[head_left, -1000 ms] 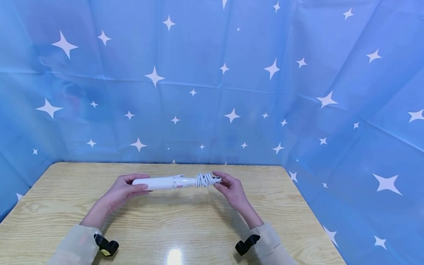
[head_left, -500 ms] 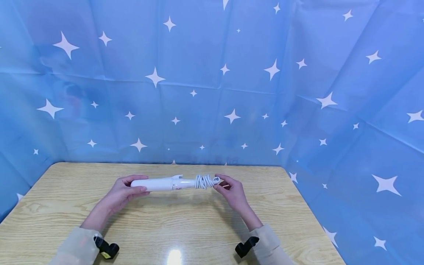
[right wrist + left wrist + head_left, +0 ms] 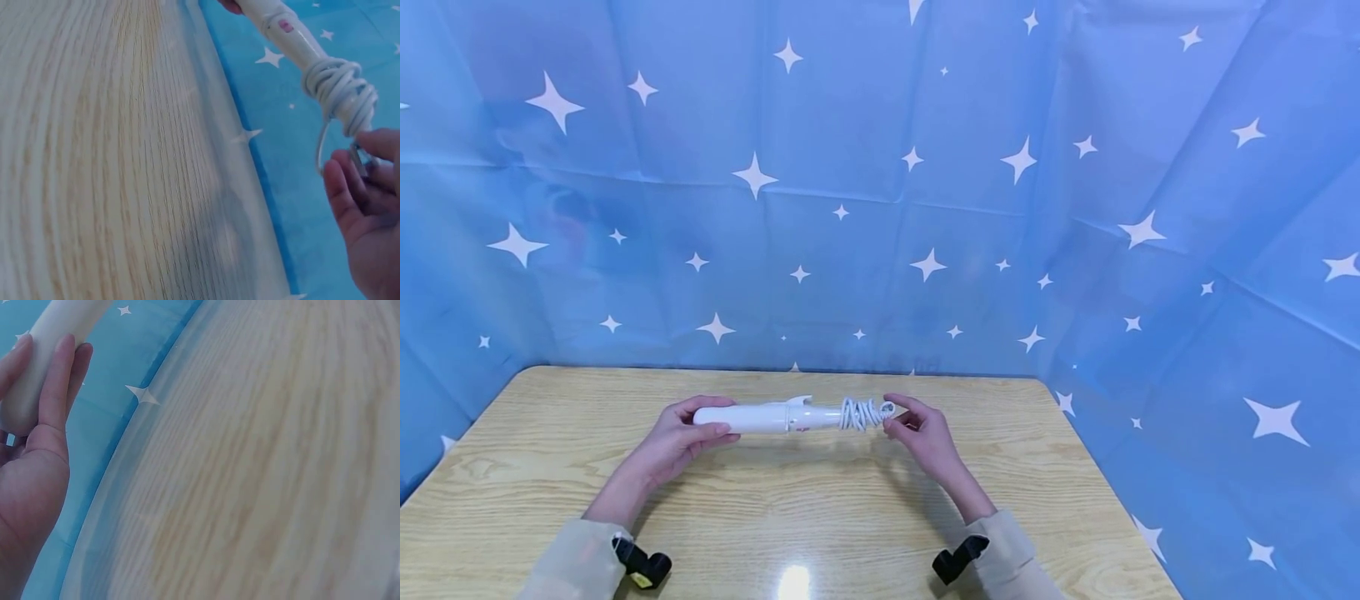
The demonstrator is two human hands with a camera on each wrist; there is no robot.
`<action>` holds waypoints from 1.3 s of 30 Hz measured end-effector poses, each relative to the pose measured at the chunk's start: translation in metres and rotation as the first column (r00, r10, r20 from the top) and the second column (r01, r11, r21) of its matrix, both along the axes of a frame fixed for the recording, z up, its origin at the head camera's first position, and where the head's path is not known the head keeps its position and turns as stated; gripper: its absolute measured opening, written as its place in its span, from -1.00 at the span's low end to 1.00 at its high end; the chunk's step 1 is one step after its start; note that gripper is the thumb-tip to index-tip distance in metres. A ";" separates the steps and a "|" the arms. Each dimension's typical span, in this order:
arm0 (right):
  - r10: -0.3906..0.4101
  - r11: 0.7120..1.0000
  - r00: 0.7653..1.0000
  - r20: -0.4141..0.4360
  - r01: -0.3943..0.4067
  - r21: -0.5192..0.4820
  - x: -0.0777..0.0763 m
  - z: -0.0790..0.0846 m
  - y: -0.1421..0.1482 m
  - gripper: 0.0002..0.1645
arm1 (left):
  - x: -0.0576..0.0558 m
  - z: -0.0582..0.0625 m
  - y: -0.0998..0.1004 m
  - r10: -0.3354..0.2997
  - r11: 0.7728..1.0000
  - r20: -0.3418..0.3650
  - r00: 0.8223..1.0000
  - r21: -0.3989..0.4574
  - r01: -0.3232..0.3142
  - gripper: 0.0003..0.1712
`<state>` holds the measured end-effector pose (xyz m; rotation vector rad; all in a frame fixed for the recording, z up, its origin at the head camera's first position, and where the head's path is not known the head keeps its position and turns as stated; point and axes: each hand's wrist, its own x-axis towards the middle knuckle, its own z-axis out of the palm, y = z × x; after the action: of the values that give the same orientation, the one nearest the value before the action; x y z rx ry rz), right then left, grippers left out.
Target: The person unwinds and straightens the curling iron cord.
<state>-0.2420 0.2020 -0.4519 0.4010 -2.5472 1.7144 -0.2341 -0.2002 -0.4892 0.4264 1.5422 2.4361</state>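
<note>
Since the earliest frame, the white wand (image 3: 767, 418) has been shifted slightly leftward in the head view, where it is held level, raised above the table, just left of centre in the lower half. Its plain end is gripped between thumb and fingers of the left hand (image 3: 677, 437); near its other end a white cord (image 3: 853, 414) is wound, the cord's end being pinched by the right hand (image 3: 928, 437). On the wand, a pink mark (image 3: 286, 26) is seen, its detail unreadable, as is the yellow label (image 3: 642, 580) at lower left. Wood-grained table (image 3: 760, 517) is backed by a starred blue curtain (image 3: 850, 233).
</note>
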 end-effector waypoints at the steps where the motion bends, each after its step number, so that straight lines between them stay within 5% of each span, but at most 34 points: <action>1: 0.005 1.000 1.000 0.004 -0.005 -0.009 0.000 0.000 0.000 -0.51 | 0.000 0.000 0.000 -0.002 1.000 -0.004 1.000 0.004 0.002 -0.57; 10: 0.062 0.992 0.995 0.076 -0.053 -0.117 0.004 0.006 -0.001 -0.53 | -0.001 -0.003 -0.002 -0.028 0.999 -0.033 0.999 0.029 0.029 -0.53; 16: 0.065 0.975 0.997 0.052 -0.053 -0.215 0.005 0.010 -0.005 -0.59 | -0.002 -0.005 -0.003 -0.047 0.997 -0.048 0.998 0.052 0.049 -0.48; 39: 0.070 0.989 0.996 0.052 -0.063 -0.133 0.009 0.015 -0.003 -0.72 | 0.001 -0.005 -0.004 -0.102 0.990 -0.048 0.994 0.088 0.106 -0.48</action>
<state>-0.2330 0.1991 -0.4365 0.4412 -2.4669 1.9297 -0.2327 -0.2043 -0.4942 0.5658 1.3927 2.4380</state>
